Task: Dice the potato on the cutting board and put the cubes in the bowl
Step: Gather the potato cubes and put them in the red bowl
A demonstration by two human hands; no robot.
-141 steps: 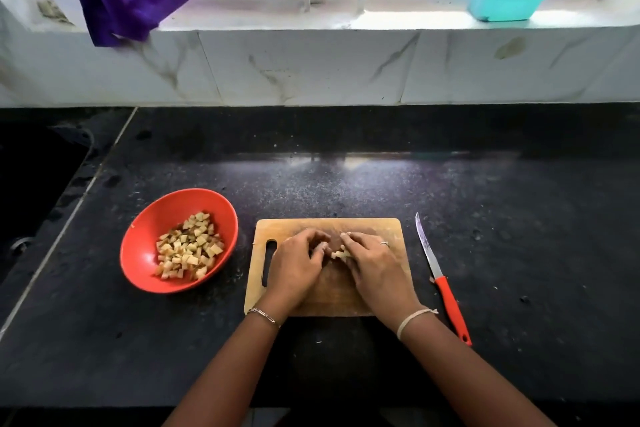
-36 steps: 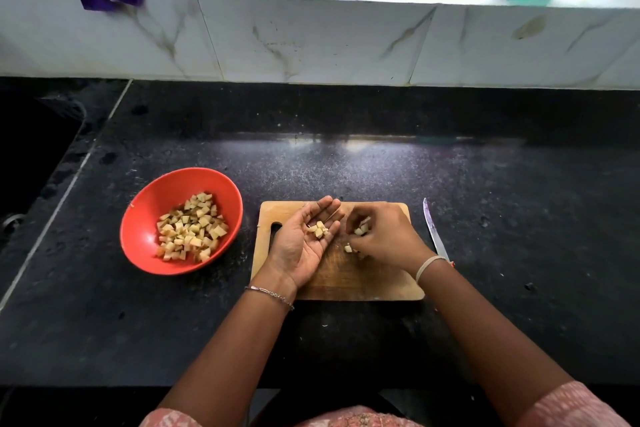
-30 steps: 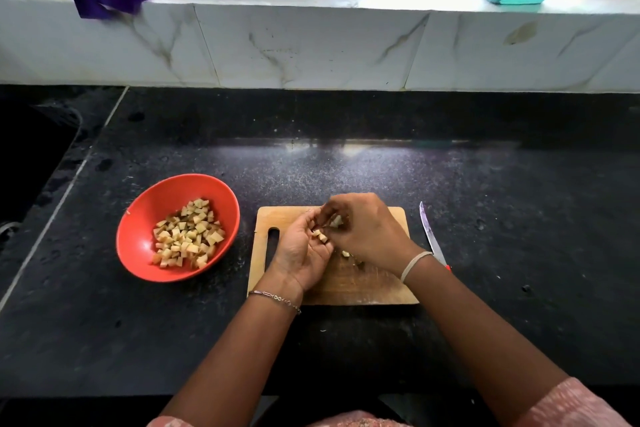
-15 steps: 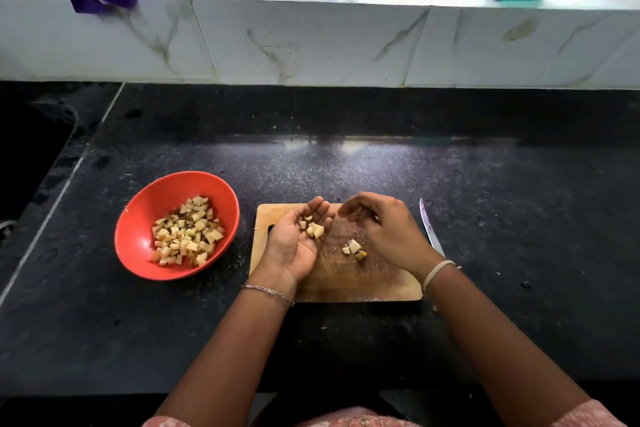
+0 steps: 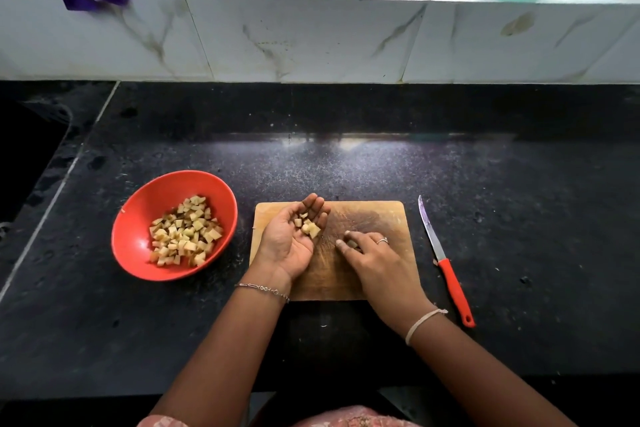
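A few pale potato cubes rest in the cupped, upturned palm of the left hand, held loosely above the near-left part of the wooden cutting board, its fingers curled only slightly and gripping nothing. Just to the right of them, the right hand lies low on the board with its fingertips pinched together, apparently on one last piece that is mostly hidden beneath them; whether anything is truly held there cannot be told. Left of both hands, near the board's edge, the red bowl sits on the dark surface holding a heap of small cubes, cream to tan with browned faces. A red-handled knife lies untouched to the right of the right hand, beside the board. The pieces look light, firm and probably damp, so likely to slip or stick; a gentle pinch across two flat faces should lift each one, and a cupped palm should carry the rest. No whole potato remains in sight, suggesting the dicing is done and only the final transfer to the bowl is left.
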